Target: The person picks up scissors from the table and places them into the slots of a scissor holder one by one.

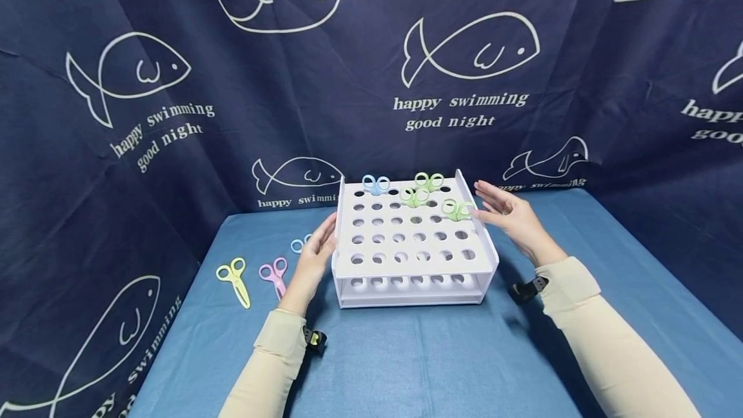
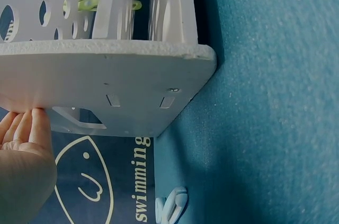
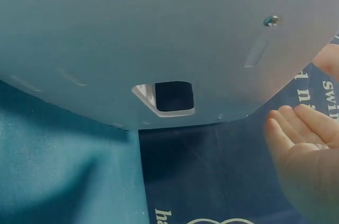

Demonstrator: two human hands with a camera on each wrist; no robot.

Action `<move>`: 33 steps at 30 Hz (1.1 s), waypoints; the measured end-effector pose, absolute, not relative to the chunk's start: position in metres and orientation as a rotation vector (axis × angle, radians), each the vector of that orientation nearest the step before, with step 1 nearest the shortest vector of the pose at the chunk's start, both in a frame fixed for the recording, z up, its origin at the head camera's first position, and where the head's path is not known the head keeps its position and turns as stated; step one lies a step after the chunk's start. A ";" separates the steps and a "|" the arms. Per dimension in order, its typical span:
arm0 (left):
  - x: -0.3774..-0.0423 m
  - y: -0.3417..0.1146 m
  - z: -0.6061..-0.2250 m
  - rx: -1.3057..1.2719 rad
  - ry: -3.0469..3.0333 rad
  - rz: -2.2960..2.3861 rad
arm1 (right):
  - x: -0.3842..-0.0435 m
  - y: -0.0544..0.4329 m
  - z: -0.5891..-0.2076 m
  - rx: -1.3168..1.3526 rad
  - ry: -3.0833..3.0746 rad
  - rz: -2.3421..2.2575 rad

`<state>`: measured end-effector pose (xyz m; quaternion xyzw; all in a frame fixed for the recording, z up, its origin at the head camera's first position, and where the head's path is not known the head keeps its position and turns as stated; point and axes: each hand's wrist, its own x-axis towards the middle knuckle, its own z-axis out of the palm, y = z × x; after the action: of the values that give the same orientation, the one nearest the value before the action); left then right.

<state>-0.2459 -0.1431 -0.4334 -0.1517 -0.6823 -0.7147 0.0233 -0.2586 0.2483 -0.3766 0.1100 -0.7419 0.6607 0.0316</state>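
A white rack [image 1: 380, 266] with rows of round holes stands on the table. Blue scissors [image 1: 369, 186] and three pairs of green scissors [image 1: 457, 210] sit in its holes, handles up. My left hand [image 1: 313, 263] has its fingertips against the rack's left side panel [image 2: 106, 75], fingers fairly straight. At the other side, my right hand [image 1: 516, 224] has its fingers extended and apart from the right side panel [image 3: 212, 38]. Its thumb reaches the panel's upper edge near one green pair; whether it touches is unclear.
Left of the rack lie yellow scissors [image 1: 238, 286], pink scissors [image 1: 279, 284] and another blue pair [image 1: 297, 246], the last two partly hidden by my left hand and arm. A dark blue curtain [image 1: 348, 95] with fish drawings hangs behind the blue-covered table [image 1: 395, 360].
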 end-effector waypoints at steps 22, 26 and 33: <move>-0.247 -0.143 -0.437 -0.478 -2.117 -2.207 | -0.253 0.251 -0.389 0.215 -2.354 2.112; -0.247 -0.144 -0.438 -0.472 -2.120 -2.205 | -0.253 0.250 -0.393 0.218 -2.331 2.154; -0.247 -0.144 -0.436 -0.480 -2.123 -2.203 | -0.252 0.248 -0.398 0.229 -2.275 2.204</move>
<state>-0.2473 -0.1439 -0.4361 -0.1550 -0.6853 -0.7112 0.0224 -0.2518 0.2480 -0.3978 0.0722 -0.7162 0.6939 -0.0173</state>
